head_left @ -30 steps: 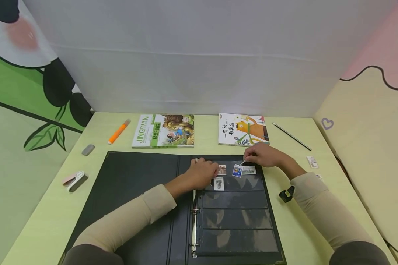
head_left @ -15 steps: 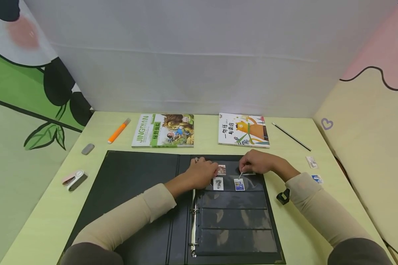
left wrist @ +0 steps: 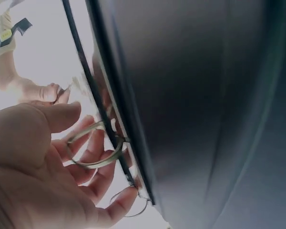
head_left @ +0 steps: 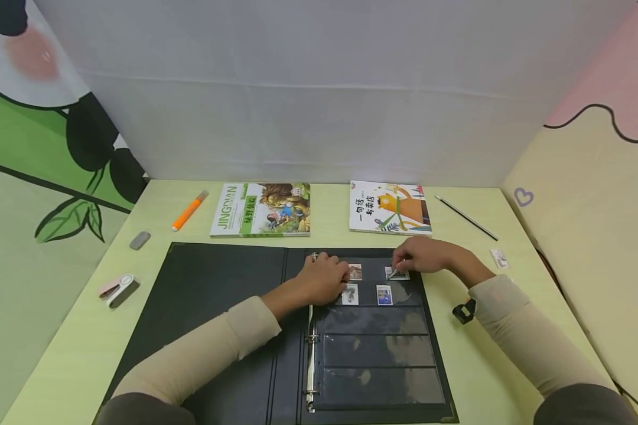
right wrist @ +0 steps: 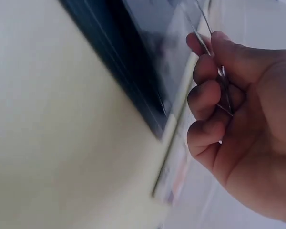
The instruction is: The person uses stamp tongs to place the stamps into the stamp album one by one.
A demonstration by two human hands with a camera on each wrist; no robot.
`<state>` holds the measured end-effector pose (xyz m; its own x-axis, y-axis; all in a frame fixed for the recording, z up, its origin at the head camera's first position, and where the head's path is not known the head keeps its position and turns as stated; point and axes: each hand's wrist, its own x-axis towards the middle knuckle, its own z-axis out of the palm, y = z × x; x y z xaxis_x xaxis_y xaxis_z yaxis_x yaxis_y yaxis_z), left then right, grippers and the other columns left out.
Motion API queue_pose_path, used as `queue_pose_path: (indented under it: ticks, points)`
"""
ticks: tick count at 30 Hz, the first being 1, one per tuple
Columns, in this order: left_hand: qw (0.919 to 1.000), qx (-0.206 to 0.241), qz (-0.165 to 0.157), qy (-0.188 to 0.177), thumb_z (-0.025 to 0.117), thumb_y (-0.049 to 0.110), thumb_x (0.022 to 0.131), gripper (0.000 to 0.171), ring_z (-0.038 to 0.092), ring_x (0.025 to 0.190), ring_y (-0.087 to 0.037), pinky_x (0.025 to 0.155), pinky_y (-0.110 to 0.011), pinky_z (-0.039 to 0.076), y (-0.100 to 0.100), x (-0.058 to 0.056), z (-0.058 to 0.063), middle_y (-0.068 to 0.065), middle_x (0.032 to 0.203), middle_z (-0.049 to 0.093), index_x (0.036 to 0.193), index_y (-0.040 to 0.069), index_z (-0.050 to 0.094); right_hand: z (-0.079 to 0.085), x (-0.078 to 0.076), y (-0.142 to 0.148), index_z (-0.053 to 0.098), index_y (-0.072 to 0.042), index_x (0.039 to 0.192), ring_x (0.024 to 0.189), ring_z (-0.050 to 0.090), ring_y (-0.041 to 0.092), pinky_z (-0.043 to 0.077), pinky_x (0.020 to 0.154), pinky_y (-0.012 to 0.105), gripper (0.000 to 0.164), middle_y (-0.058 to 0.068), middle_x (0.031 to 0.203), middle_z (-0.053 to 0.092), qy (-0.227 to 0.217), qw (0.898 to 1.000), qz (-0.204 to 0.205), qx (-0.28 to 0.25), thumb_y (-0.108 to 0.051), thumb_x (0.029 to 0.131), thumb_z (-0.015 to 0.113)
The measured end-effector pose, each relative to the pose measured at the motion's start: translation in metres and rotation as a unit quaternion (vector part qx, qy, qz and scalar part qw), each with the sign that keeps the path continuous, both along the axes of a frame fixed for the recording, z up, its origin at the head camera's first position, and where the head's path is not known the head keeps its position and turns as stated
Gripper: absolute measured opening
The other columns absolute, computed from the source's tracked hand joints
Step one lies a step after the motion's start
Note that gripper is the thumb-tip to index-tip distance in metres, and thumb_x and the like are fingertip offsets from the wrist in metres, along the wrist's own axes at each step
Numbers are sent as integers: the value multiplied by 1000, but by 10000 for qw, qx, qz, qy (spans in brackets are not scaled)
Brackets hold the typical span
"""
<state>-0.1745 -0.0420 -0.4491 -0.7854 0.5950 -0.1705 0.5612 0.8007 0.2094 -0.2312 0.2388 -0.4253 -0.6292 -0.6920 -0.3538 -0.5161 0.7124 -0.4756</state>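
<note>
The right hand [head_left: 422, 254] has its grip closed round a pair of metal tweezers [right wrist: 221, 71], thumb and fingers pinching the arms and the back end lying against the palm. The tips point down at the left end of a pale green stamp [head_left: 404, 276], which the hand partly covers; whether they pinch it is too small to tell.

This stamp lies near the upper right corner of a dark page [head_left: 377, 348], held by metal rings [head_left: 312, 339] in a black album [head_left: 228, 283] spread on the tabletop [head_left: 484, 348]. A brownish stamp [head_left: 355, 272] is level with it to the left, close to the other hand's fingertips. Just below these sit a black-and-white stamp [head_left: 350, 294] and, to its right, a blue stamp [head_left: 384, 295], both upright.

The left hand [head_left: 321, 280] rests at the page's ring side, its grip loose (the wrist view shows the thumb standing apart), with fingertips against the edge.

One more loose stamp [head_left: 499, 258] lies right of the album, near a dark pencil [head_left: 466, 217]. Two books, a green-and-white book [head_left: 260, 209] and a white book [head_left: 390, 206], lie beyond the album. An orange marker [head_left: 189, 211] and a grey eraser [head_left: 140, 239] are on the left.
</note>
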Motion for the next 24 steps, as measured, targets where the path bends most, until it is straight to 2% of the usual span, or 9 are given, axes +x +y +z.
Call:
queue_pose_path:
  ticks: [3, 5, 8, 11, 17, 20, 24]
  points:
    - [9999, 3, -105, 3, 57, 38, 95, 21, 46, 106, -24, 94, -51, 35, -4, 7, 3, 0, 112, 54, 111, 24, 57, 10, 0, 19, 70, -16, 97, 67, 47, 8, 40, 65, 26, 15, -1, 81, 63, 96, 9991, -406, 39, -19, 97, 55]
    - [9998, 29, -178, 20, 60, 39, 93, 28, 45, 112, -25, 95, -52, 34, -8, 15, 9, -2, 118, 54, 116, 24, 57, 15, 2, 36, 69, -14, 100, 68, 47, 10, 40, 65, 27, 17, 3, 81, 63, 141, 9977, -659, -7, -20, 98, 54]
    - [9995, 32, -324, -12, 65, 43, 89, 38, 46, 113, -25, 96, -52, 33, -14, 27, 18, 0, 119, 55, 120, 25, 57, 17, 6, 65, 69, -13, 100, 69, 48, 10, 40, 65, 26, 18, 3, 84, 64, 266, 9942, -1040, -21, -21, 99, 53]
    - [9990, 31, -429, -130, 69, 46, 85, 46, 46, 110, -23, 98, -53, 32, -18, 37, 23, 2, 116, 56, 123, 24, 56, 11, 12, 96, 69, -15, 100, 71, 48, 9, 41, 66, 25, 19, 1, 87, 65, 351, 9900, -1364, -33, -23, 99, 53]
    - [9982, -236, -490, -263, 73, 54, 77, 59, 45, 103, -19, 94, -48, 32, -19, 49, 18, 1, 116, 55, 123, 22, 55, -4, 32, 147, 70, -18, 99, 70, 46, 5, 39, 64, 23, 17, -2, 84, 63, 262, 9805, -1945, 73, -23, 98, 54]
    - [9978, -430, -427, -259, 76, 56, 72, 62, 43, 98, -18, 90, -45, 32, -17, 51, 13, 2, 113, 54, 119, 22, 55, -7, 43, 163, 70, -17, 99, 70, 45, 2, 38, 63, 22, 17, -3, 85, 63, 256, 9792, -2009, 76, -23, 97, 55]
    - [9980, -537, -311, -148, 80, 55, 68, 58, 41, 94, -17, 87, -43, 31, -13, 49, 6, 3, 107, 56, 109, 23, 55, -7, 54, 180, 70, -15, 100, 67, 43, 1, 36, 60, 22, 17, -3, 80, 61, 133, 9774, -2109, 42, -23, 98, 55]
